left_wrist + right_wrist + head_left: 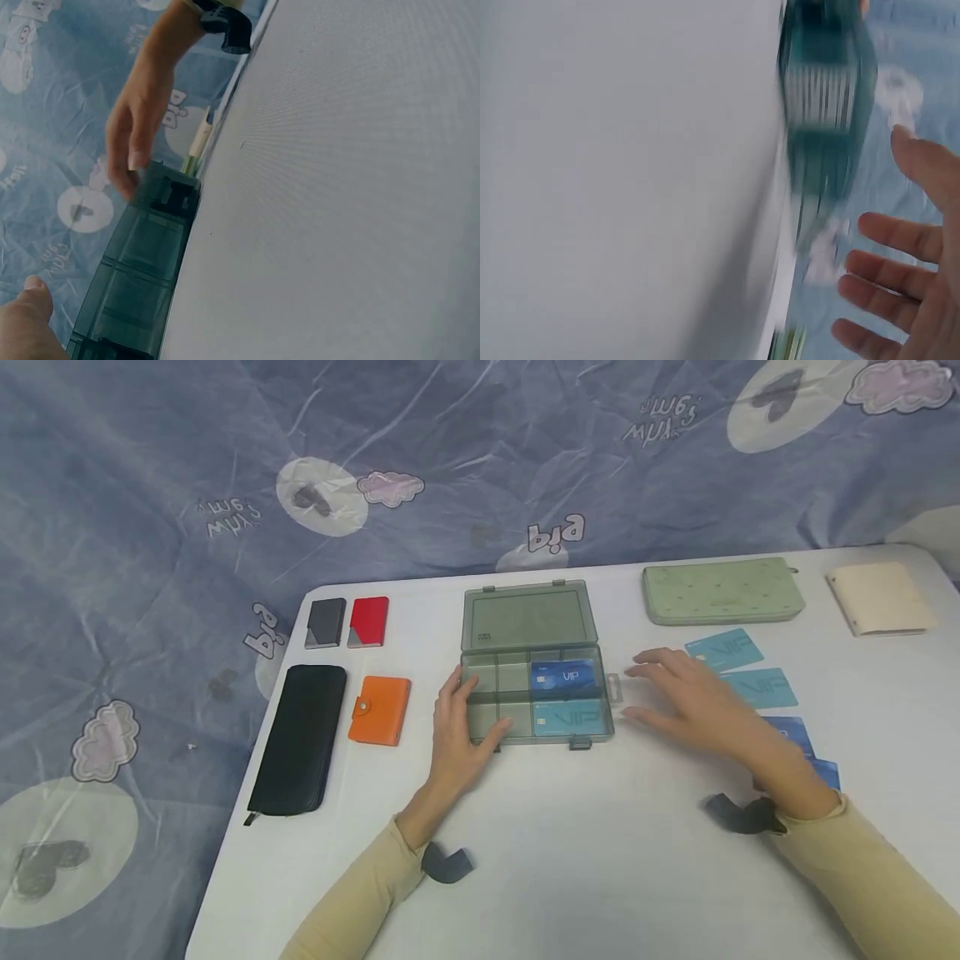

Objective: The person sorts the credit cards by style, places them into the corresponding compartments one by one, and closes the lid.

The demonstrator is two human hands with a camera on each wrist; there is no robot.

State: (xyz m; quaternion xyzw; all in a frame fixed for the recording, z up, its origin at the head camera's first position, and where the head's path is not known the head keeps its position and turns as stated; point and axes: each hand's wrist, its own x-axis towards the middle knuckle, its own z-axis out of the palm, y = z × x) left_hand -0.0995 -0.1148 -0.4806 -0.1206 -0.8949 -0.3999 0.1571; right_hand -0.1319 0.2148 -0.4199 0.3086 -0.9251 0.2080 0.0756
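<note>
A translucent green divided case [497, 701] stands on the table with its lid [531, 617] raised at the back. In its right-hand compartments lie a dark blue VIP card [562, 676] and, nearer me, a light blue VIP card [568, 717]. At the case's left end my left hand [459, 735] rests with spread fingers, the thumb over the front edge. My right hand [693, 702] hovers just right of the case's clear side tab [615, 688], fingers apart and holding nothing. Beneath and behind that hand lie light blue cards [761, 688] and dark blue cards [827, 772].
Left of the case are a black card holder [326, 622], a red one [368, 621], an orange snap wallet [380, 711] and a long black zip wallet [297, 739]. Toward the back right sit a green long wallet [722, 592] and a cream wallet [882, 599].
</note>
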